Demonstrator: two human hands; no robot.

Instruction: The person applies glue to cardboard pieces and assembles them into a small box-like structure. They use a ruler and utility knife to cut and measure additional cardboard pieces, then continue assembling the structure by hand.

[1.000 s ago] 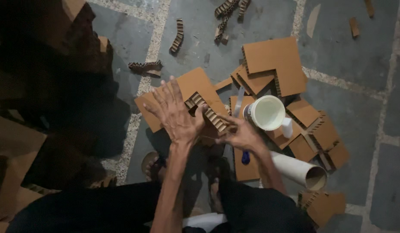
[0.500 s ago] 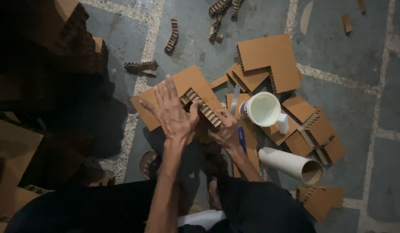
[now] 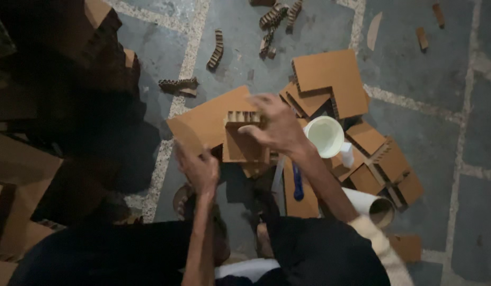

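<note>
A small honeycomb cardboard block (image 3: pixel 244 140) is shown at the centre of the view, held above the floor (image 3: pixel 431 85). Its open-celled edge is turned away from the person, towards the top of the view; its long axis cannot be told clearly in the dim light. The block is grasped from above by the right hand (image 3: pixel 277 124), the grip closed over its upper right corner with the fingers curled around the celled edge. Behind the block, a larger flat cardboard sheet (image 3: pixel 208 119) is seen, its long axis running from lower left to upper right. The left hand (image 3: pixel 198 167) is closed on the sheet's near lower edge. Just right of the right hand, a white plastic cup (image 3: pixel 325 136) is set among stacked cardboard pieces (image 3: pixel 330 79). A blue pen (image 3: pixel 297 182) lies below, and a cardboard tube (image 3: pixel 375 206) lies at lower right. Corrugated strips (image 3: pixel 218 48) are scattered at the top. Bare floor is left open at upper right; the left side is closed in by dark stacked boxes (image 3: pixel 23 175).
</note>
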